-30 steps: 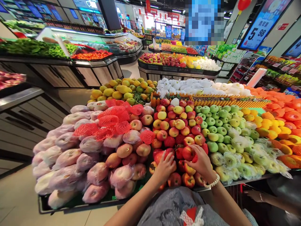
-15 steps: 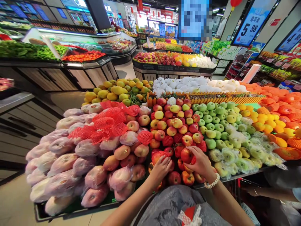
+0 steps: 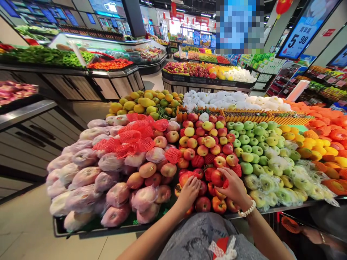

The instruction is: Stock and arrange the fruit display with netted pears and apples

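Note:
I stand at a fruit display heaped with red apples (image 3: 206,144), some in red foam nets. My left hand (image 3: 189,192) lies on the apples at the front of the heap, fingers curled over a red apple (image 3: 187,177). My right hand (image 3: 234,187), with a white bead bracelet at the wrist, curls around another red apple (image 3: 217,177) that still rests among the others. A grey plastic bag (image 3: 200,236) with a red and white bow hangs below my arms at the bottom of the view.
Pink-wrapped apples (image 3: 89,173) fill the left of the stand, green apples (image 3: 252,144) and oranges (image 3: 325,141) the right, mangoes (image 3: 143,103) behind. Another person's hand (image 3: 314,236) shows at bottom right. An aisle floor (image 3: 24,224) runs along the left.
Both hands stay on the same apples at the front of the pile; only my head has shifted slightly, sliding the view sideways and back.

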A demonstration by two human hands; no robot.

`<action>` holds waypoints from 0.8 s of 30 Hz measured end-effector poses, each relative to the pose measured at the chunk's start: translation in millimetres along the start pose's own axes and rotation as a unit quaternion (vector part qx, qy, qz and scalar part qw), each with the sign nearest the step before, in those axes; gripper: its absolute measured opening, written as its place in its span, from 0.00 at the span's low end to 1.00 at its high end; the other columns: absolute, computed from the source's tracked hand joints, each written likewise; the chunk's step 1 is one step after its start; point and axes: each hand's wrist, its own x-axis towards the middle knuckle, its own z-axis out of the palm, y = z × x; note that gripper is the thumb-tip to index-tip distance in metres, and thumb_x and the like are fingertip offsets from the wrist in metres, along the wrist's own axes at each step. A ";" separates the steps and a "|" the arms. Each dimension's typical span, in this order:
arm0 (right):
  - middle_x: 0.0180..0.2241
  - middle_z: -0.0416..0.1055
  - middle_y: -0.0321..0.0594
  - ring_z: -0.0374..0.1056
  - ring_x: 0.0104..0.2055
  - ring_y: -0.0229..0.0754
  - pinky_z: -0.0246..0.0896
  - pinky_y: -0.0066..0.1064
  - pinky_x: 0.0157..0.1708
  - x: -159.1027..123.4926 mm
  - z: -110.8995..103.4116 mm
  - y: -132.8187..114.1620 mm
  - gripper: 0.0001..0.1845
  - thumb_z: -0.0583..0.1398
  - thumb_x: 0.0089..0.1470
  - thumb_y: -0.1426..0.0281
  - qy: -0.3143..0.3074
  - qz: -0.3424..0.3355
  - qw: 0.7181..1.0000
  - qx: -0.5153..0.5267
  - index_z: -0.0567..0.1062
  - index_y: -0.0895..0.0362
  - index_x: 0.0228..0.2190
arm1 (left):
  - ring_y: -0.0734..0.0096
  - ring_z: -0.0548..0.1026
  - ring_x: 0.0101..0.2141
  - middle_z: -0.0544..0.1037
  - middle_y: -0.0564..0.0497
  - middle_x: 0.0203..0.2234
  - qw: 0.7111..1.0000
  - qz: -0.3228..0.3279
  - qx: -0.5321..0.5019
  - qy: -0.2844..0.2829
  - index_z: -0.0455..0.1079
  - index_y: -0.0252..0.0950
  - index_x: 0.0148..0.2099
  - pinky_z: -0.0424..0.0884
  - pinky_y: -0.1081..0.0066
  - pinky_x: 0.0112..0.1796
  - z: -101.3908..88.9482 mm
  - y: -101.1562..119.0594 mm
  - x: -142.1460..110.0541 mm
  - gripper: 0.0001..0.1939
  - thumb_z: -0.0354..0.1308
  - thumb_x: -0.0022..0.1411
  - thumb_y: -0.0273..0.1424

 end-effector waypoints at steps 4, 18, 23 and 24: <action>0.60 0.73 0.45 0.69 0.62 0.55 0.68 0.50 0.62 1.5 0.1 -9.9 0.34 0.70 0.52 0.67 -0.020 -0.003 1.000 -0.002 0.73 0.49 0.60 | 0.43 0.64 0.67 0.67 0.38 0.68 0.986 -0.127 -0.023 0.106 0.69 0.41 0.66 0.62 0.38 0.65 -19.6 -19.0 -13.2 0.30 0.58 0.63 0.21; 0.51 0.75 0.41 0.73 0.52 0.47 0.70 0.33 0.44 49.4 79.1 -68.4 0.17 0.64 0.58 0.73 -0.207 -0.097 0.966 -0.118 0.77 0.51 0.49 | 0.50 0.72 0.60 0.73 0.42 0.59 0.883 -0.243 -0.253 0.311 0.72 0.41 0.58 0.67 0.47 0.64 -65.4 -63.8 -34.7 0.23 0.68 0.62 0.36; 0.60 0.70 0.43 0.75 0.52 0.47 0.70 0.32 0.44 51.6 90.4 -67.4 0.25 0.67 0.55 0.74 -0.220 -0.082 0.963 -0.133 0.74 0.49 0.53 | 0.50 0.72 0.59 0.74 0.43 0.57 0.856 -0.261 -0.269 0.356 0.73 0.42 0.56 0.66 0.47 0.65 -78.1 -64.8 -40.1 0.22 0.69 0.61 0.39; 0.63 0.67 0.47 0.74 0.54 0.50 0.71 0.35 0.46 50.1 92.8 -65.0 0.31 0.70 0.54 0.71 -0.218 -0.072 0.965 -0.130 0.71 0.50 0.58 | 0.50 0.73 0.59 0.75 0.43 0.57 0.853 -0.263 -0.272 0.359 0.74 0.42 0.55 0.66 0.47 0.64 -79.2 -64.7 -40.5 0.22 0.69 0.61 0.40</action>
